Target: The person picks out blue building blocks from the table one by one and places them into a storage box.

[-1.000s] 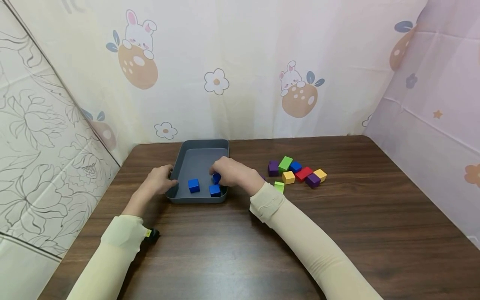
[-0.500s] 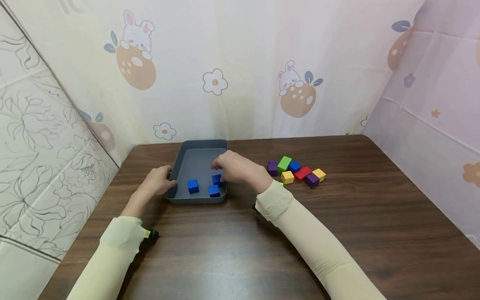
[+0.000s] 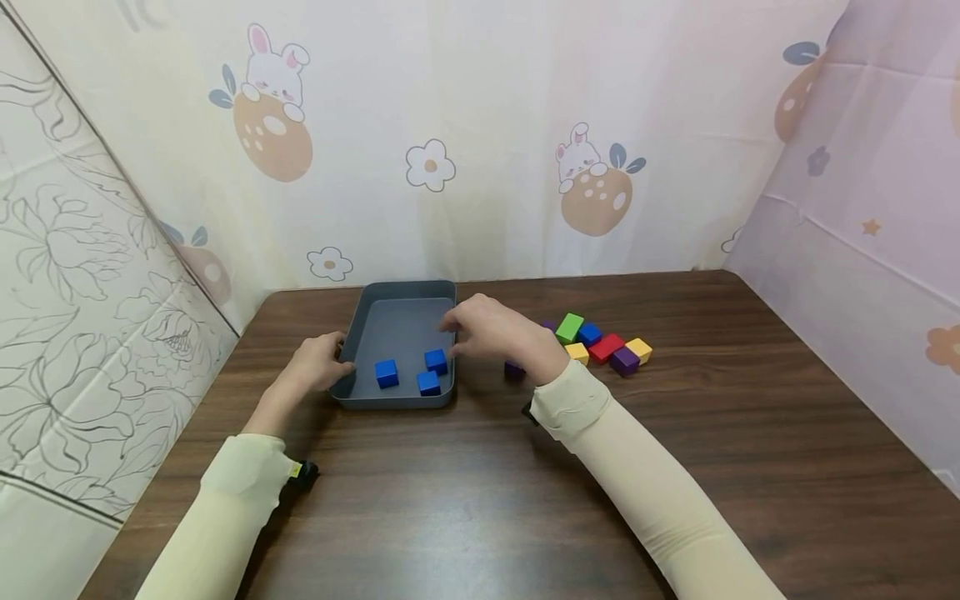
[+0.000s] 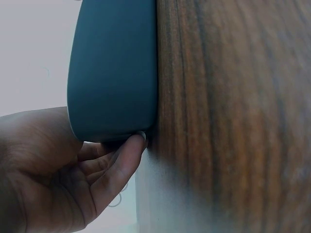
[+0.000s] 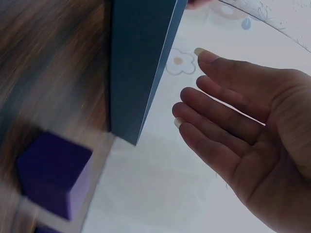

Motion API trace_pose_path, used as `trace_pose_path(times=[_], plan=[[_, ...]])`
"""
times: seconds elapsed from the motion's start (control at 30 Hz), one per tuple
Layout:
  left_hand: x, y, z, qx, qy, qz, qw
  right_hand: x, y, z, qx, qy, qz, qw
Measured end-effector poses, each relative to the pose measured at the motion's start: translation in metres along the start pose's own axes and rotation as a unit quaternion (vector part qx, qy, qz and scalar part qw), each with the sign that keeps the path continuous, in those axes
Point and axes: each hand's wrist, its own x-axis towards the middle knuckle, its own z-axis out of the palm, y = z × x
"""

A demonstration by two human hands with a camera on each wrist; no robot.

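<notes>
My left hand (image 3: 315, 362) grips the left side of a shallow grey tray (image 3: 405, 402), thumb over the rim. In the left wrist view its fingertips (image 4: 131, 150) press against the tray's outer wall near the table. Three blue cubes, among them a blue cube (image 3: 387, 373) at the left, lie at the near end inside the tray. My right hand (image 3: 498, 333) hovers at the tray's right rim with nothing in it. In the right wrist view its fingers (image 5: 218, 116) are spread and slightly bent, apart from the tray wall.
To the right of the tray, several coloured blocks lie on the brown wooden table (image 3: 420, 508): a green block (image 3: 569, 327), a red block (image 3: 606, 347), a purple cube (image 3: 625, 361), and others partly behind my right hand. A patterned curtain (image 3: 495, 208) hangs behind the table.
My right hand has let go of a blue cube inside the tray and has drawn up and right to the rim. The left hand has stayed on the tray.
</notes>
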Motion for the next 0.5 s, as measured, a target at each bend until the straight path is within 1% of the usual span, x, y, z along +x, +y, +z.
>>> trace_pose_path(times=[0.1,0.3,0.5], plan=[[0.0,0.001,0.0,0.0,0.002,0.0,1.0,-0.006,0.007,-0.003,-0.002,0.007,0.007,1.0],[0.0,0.001,0.001,-0.003,0.003,0.002,1.0,-0.02,0.025,-0.008,-0.023,0.02,0.011,0.9995],[-0.001,0.001,0.001,-0.001,0.002,0.005,1.0,-0.038,0.043,-0.015,-0.024,0.038,0.019,0.9988]])
